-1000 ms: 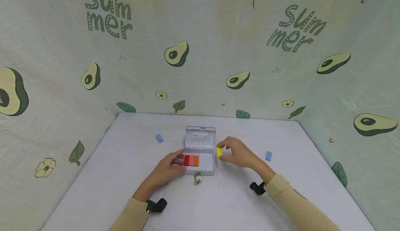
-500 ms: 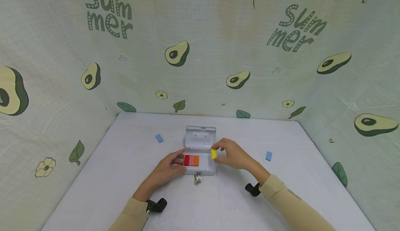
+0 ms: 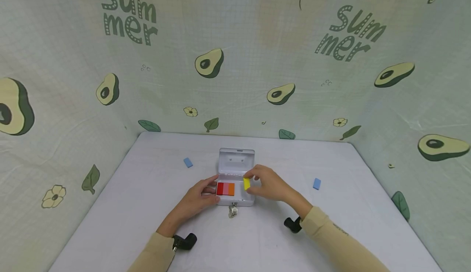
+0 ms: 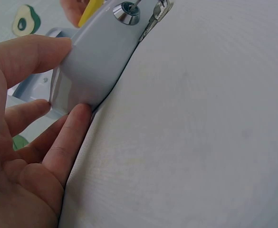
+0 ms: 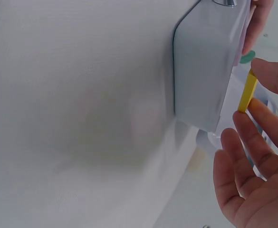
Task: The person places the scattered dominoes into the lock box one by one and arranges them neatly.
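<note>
The yellow block (image 3: pixel 247 183) has shifted leftward from outside the open box (image 3: pixel 243 203) to over its interior, a gap short of the red, pink and orange blocks (image 3: pixel 225 189); bringing it inside seems well advanced. The right hand (image 3: pixel 271 184) reaches in from the right, thumb and fingers pinching the block; the left hand's (image 3: pixel 198 196) loosely extended fingers touch the box's left side.

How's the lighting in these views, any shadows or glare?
Head view: bright, even light on the yellow block; left wrist view: dimmer, glints on the lock; right wrist view: dim, soft shadow on the tabletop beside the box.
</note>
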The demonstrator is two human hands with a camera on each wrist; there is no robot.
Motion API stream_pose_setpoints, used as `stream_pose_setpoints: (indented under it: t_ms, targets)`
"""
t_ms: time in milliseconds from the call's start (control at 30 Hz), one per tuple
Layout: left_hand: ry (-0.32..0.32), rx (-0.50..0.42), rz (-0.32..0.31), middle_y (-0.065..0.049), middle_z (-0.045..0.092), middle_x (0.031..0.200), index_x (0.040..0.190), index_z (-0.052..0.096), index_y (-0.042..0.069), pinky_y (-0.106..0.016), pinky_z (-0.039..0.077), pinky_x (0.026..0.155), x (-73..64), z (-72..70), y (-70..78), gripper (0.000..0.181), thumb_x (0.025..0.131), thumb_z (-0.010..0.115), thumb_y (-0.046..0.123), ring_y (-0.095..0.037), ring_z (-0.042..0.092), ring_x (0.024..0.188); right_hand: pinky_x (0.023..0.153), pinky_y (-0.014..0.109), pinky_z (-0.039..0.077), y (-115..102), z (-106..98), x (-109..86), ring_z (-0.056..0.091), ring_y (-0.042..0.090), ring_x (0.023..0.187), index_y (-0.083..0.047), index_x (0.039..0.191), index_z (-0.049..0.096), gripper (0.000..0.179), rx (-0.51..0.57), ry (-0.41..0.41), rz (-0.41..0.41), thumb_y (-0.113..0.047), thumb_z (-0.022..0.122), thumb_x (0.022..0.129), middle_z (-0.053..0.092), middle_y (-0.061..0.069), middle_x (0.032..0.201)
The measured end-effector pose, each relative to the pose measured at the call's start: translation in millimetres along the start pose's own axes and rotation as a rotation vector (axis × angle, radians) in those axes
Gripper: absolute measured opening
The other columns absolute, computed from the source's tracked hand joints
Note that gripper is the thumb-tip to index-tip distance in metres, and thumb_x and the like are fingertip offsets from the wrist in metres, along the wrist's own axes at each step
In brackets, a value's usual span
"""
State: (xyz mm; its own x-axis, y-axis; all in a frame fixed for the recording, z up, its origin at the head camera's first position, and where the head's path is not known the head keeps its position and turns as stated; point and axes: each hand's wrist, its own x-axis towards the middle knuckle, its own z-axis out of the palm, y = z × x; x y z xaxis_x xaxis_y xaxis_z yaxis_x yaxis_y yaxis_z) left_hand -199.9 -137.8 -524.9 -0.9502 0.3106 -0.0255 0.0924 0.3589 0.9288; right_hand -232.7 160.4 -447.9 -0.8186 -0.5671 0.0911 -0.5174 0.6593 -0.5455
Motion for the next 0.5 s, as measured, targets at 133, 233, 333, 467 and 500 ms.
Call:
stream_pose_setpoints:
  t_ms: [133,233,333,467,500]
  targets:
    - [0.002,-0.002,-0.001,-0.004,0.056,0.150,0.161,0.047,0.028,-0.043,0.056,0.107,0.1,0.1,0.1,0.074,0.096,0.080,0.033,-0.022,0.060,0.128,0.089,0.039,0.059,-0.1,2.4,1.1,0.064,0.024,0.106,-0.011,0.124,0.075,0.035,-0.009,-0.006,-0.004,-0.017,0.085,0.091,0.069,-0.003,0.114]
    - [0.003,0.000,0.001,-0.004,0.056,0.150,0.161,0.047,0.028,-0.043,0.056,0.107,0.2,0.0,-0.1,0.074,0.095,0.080,0.033,-0.022,0.060,0.128,0.090,0.037,0.059,-0.4,4.0,1.8,0.064,0.023,0.106,-0.011,0.125,0.075,0.035,-0.010,-0.013,-0.005,-0.018,0.085,0.091,0.069,-0.003,0.115]
    - [0.004,0.002,0.007,-0.005,0.056,0.150,0.161,0.047,0.027,-0.043,0.057,0.106,0.2,-0.2,0.0,0.074,0.095,0.080,0.033,-0.022,0.060,0.128,0.090,0.036,0.059,-0.3,5.3,2.4,0.063,0.020,0.105,-0.011,0.125,0.075,0.035,-0.015,-0.014,-0.003,-0.019,0.085,0.091,0.069,-0.003,0.115]
    - [0.003,-0.002,0.006,-0.005,0.056,0.150,0.161,0.047,0.027,-0.042,0.057,0.105,-0.1,-0.6,0.9,0.074,0.095,0.081,0.033,-0.023,0.060,0.128,0.089,0.036,0.059,0.2,6.6,2.9,0.062,0.018,0.104,-0.011,0.125,0.075,0.036,-0.018,-0.016,0.005,-0.019,0.085,0.092,0.069,-0.004,0.116]
    - [0.002,-0.004,0.002,-0.005,0.056,0.150,0.161,0.047,0.027,-0.042,0.057,0.105,-0.2,-0.7,1.2,0.074,0.095,0.081,0.033,-0.023,0.060,0.128,0.089,0.036,0.059,0.1,6.8,3.0,0.062,0.019,0.104,-0.011,0.125,0.075,0.036,-0.017,-0.016,0.007,-0.019,0.085,0.092,0.069,-0.004,0.115]
